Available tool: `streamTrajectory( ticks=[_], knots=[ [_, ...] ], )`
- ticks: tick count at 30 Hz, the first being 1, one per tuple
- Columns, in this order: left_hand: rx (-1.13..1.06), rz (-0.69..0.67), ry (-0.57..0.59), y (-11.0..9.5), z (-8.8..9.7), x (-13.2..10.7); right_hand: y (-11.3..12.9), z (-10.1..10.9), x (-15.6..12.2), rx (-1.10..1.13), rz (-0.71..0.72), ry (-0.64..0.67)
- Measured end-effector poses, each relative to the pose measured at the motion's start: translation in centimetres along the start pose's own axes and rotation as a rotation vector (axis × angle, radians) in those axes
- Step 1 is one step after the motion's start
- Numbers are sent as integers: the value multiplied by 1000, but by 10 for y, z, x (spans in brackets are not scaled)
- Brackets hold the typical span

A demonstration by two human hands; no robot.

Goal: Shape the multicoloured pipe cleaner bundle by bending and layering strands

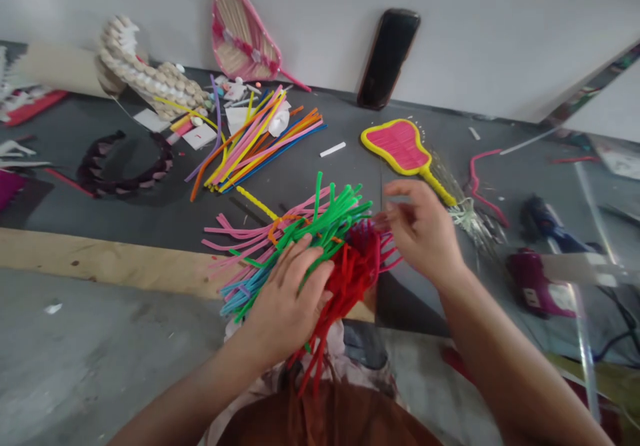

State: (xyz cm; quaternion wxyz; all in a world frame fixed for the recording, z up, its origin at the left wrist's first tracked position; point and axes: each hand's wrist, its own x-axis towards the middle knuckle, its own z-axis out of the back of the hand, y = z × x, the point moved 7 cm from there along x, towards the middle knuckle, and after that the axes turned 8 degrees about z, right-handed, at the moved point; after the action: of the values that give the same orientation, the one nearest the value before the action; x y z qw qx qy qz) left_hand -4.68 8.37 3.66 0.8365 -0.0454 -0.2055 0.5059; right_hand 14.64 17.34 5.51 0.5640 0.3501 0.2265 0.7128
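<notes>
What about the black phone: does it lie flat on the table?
No, the black phone stands on end, propped against the pale wall.

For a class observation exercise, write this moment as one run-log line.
left hand: on pipe-cleaner bundle | right hand: near bundle's magenta stems, hold unclear | behind: smartphone against wall

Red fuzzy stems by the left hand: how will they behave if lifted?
The red fuzzy stems are probably light, being thin strands. They look springy rather than limp, since several stick out fairly straight at the lower end. They may snag or drag neighbours along, as they lie crowded against the green stems near the left hand.
</notes>
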Motion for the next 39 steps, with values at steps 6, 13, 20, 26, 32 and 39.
streamTrajectory(
  ticks=[6,13,20,26,32,39],
  knots=[
    [192,18,145,12,-3,-11,60,-30,-53,-295,567,218],
    [210,56,228,19,-29,-18,29,-90,-91,-436,560,547],
    [204,85,240,21,-36,-20,13,-52,-62,171,197,330],
    [153,96,253,22,-36,-19,-24,-46,-35,694,-348,215],
    [117,77,228,18,-25,-16,-16,-57,-18,551,-334,287],
    [142,-44,227,10,-18,-5,12,-51,-9,-25,-21,288]
  ],
)
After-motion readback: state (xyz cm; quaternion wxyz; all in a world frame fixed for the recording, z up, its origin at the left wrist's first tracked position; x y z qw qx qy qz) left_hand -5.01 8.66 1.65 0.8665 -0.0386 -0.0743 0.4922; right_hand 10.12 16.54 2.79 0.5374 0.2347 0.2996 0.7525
